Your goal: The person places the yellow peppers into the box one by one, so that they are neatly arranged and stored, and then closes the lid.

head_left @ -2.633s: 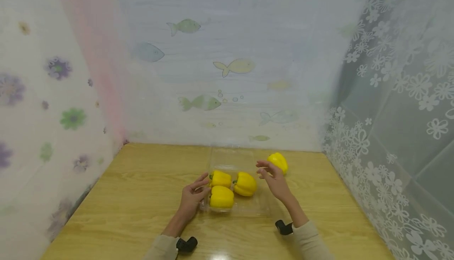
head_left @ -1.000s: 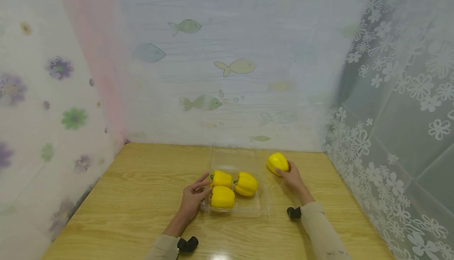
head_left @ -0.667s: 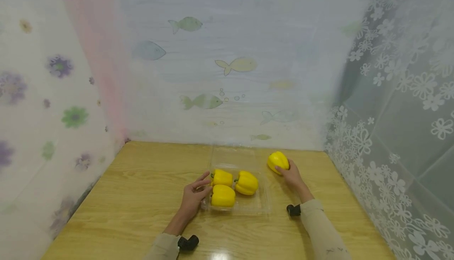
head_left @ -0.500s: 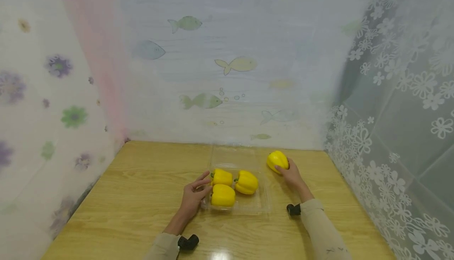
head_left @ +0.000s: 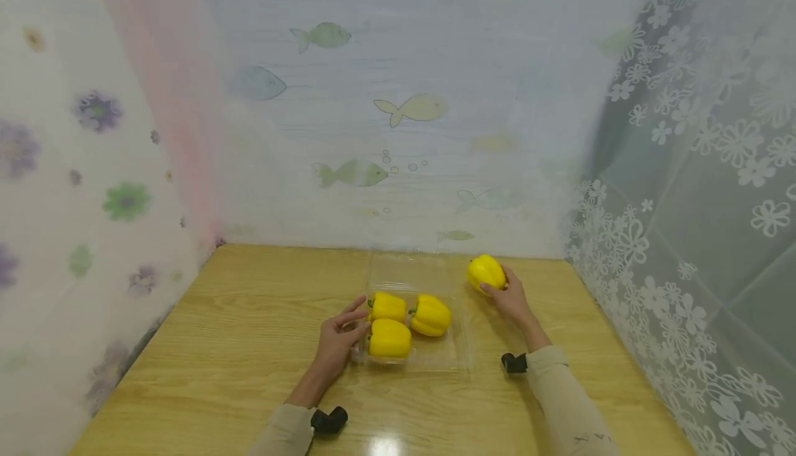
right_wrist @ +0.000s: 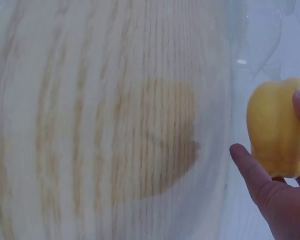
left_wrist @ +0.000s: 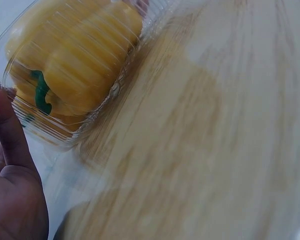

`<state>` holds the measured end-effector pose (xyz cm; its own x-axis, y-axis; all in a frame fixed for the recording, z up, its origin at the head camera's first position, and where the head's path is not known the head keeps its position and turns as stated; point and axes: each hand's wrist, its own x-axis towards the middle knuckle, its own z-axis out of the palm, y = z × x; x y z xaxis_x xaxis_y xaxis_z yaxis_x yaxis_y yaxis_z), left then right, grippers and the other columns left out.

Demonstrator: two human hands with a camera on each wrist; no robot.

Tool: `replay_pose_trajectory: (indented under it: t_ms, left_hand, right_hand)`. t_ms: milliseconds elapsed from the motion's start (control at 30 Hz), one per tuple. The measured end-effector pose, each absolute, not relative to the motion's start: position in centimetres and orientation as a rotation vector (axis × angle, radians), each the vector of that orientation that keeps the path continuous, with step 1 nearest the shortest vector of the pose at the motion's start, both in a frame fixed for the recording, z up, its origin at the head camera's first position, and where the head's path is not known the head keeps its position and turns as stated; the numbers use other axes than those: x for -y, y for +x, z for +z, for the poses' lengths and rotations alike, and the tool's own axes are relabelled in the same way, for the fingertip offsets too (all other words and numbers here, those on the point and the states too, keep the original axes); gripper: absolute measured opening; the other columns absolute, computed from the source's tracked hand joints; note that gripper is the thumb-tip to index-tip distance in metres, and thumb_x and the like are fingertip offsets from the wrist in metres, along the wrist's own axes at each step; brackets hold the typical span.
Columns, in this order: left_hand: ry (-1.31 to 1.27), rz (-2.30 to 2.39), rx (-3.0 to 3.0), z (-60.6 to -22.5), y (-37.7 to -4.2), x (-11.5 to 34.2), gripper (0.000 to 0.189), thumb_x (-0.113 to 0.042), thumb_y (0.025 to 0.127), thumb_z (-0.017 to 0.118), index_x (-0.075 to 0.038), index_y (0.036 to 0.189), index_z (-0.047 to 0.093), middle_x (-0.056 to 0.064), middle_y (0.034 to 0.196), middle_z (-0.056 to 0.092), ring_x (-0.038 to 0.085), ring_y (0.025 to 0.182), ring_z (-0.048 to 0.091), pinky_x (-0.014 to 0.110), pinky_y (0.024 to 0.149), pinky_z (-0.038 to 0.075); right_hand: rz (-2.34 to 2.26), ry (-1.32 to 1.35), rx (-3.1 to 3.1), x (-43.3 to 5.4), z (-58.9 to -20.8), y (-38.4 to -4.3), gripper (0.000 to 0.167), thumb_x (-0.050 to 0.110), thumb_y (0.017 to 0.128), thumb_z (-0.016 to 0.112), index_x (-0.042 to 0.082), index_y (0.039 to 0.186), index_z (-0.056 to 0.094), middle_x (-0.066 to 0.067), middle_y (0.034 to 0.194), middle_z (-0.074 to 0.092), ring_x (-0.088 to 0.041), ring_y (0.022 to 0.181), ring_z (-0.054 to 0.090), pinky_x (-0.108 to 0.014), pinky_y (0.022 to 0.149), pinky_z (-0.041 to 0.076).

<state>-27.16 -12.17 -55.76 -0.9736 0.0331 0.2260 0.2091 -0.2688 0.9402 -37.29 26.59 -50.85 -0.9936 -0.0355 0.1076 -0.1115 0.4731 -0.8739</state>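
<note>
My right hand (head_left: 511,298) grips a yellow bell pepper (head_left: 485,273) over the back right of the table, thumb on its near side. In the right wrist view one finger (right_wrist: 252,172) stretches out beside that pepper (right_wrist: 272,120). An open clear plastic container (head_left: 460,356) stands in the middle, lid laid back, with yellow bell peppers (head_left: 431,316) inside, green stems toward the left. My left hand (head_left: 337,342) holds the container's left rim, its fingertips overlapping the clear wall. The left wrist view shows a pepper (left_wrist: 85,60) through the ribbed plastic wall.
The hinged lid (head_left: 407,273) lies flat behind the container, reaching toward the back edge of the wooden table (head_left: 249,318). Curtains with fish (head_left: 410,107) and flowers close in the back and both sides. Black wrist cameras (head_left: 329,420) sit at both cuffs.
My right hand has moved from above the container's right side to the back right and gripped the loose bell pepper, now shifted slightly upward. My left hand has stayed at the container.
</note>
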Motion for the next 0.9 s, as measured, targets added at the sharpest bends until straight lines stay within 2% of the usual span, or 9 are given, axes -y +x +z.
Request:
replay_pose_trajectory:
  t_ms: [133,300,433,533,667,767,867,900]
  left_hand:
    - [-0.314,-2.392,1.834,-55.8,-27.0,12.2,0.035,0.000,0.093,0.072,0.018,0.122,0.064,0.017,0.156,0.045,0.004,0.058,0.047,0.016,0.050,0.043]
    - [-0.314,-2.392,1.841,-55.7,-27.0,12.3,0.035,0.000,0.093,0.072,0.017,0.122,0.064,0.017,0.156,0.045,0.005,0.061,0.050,0.016,0.052,0.043]
    - [-0.315,-2.395,1.839,-55.6,-27.1,12.3,0.035,0.000,0.093,0.072,0.017,0.122,0.064,0.015,0.157,0.045,0.005,0.059,0.049,0.015,0.051,0.043]
    - [-0.319,-2.377,1.849,-55.6,-27.3,12.3,0.033,0.001,0.093,0.071,0.016,0.122,0.065,0.016,0.156,0.046,0.003,0.066,0.054,0.015,0.053,0.044]
    - [-0.309,-2.351,1.869,-55.6,-27.3,12.3,0.030,0.003,0.093,0.070,0.015,0.120,0.066,0.016,0.154,0.048,0.003,0.087,0.063,0.014,0.060,0.046]
    - [-0.304,-2.357,1.872,-55.6,-27.3,12.2,0.029,0.005,0.093,0.069,0.015,0.120,0.066,0.015,0.154,0.049,0.005,0.094,0.065,0.014,0.061,0.046]
    - [-0.308,-2.360,1.874,-55.6,-27.3,12.2,0.029,0.004,0.093,0.069,0.015,0.120,0.066,0.015,0.155,0.048,0.005,0.091,0.065,0.014,0.060,0.045]
    - [-0.313,-2.360,1.871,-55.7,-27.3,12.2,0.029,0.004,0.094,0.069,0.015,0.121,0.066,0.016,0.155,0.047,0.004,0.096,0.065,0.014,0.061,0.046]
  right_hand:
    - [1.589,0.168,2.583,-26.6,-50.8,-37.1,0.074,0.020,0.099,0.069,0.000,0.158,0.030,-0.028,0.153,0.038,-0.045,0.128,0.050,-0.039,0.091,0.055]
    - [1.600,0.210,2.508,-26.4,-50.4,-36.8,0.073,0.017,0.097,0.072,-0.001,0.156,0.034,-0.029,0.150,0.042,-0.045,0.124,0.052,-0.024,0.083,0.053]
    - [1.618,0.238,2.466,-26.2,-50.0,-36.7,0.072,0.017,0.096,0.073,0.002,0.157,0.036,-0.026,0.151,0.044,-0.043,0.124,0.053,-0.019,0.082,0.051]
    - [1.636,0.273,2.441,-26.1,-49.7,-36.6,0.072,0.016,0.096,0.073,0.004,0.157,0.036,-0.024,0.153,0.043,-0.042,0.127,0.053,-0.016,0.084,0.050]
    - [1.669,0.313,2.419,-26.0,-49.6,-36.4,0.073,0.014,0.096,0.073,0.006,0.158,0.036,-0.022,0.154,0.043,-0.042,0.130,0.052,-0.016,0.086,0.050]
    - [1.699,0.330,2.394,-26.1,-49.7,-36.2,0.073,0.014,0.096,0.073,0.007,0.158,0.036,-0.022,0.154,0.044,-0.043,0.131,0.052,-0.015,0.086,0.051]
    - [1.742,0.369,2.350,-26.1,-49.7,-35.9,0.073,0.012,0.095,0.074,0.007,0.158,0.036,-0.022,0.155,0.043,-0.044,0.131,0.051,-0.014,0.086,0.052]
    - [1.759,0.382,2.333,-26.1,-49.7,-35.8,0.073,0.011,0.095,0.074,0.008,0.158,0.036,-0.022,0.155,0.043,-0.044,0.131,0.051,-0.015,0.086,0.053]
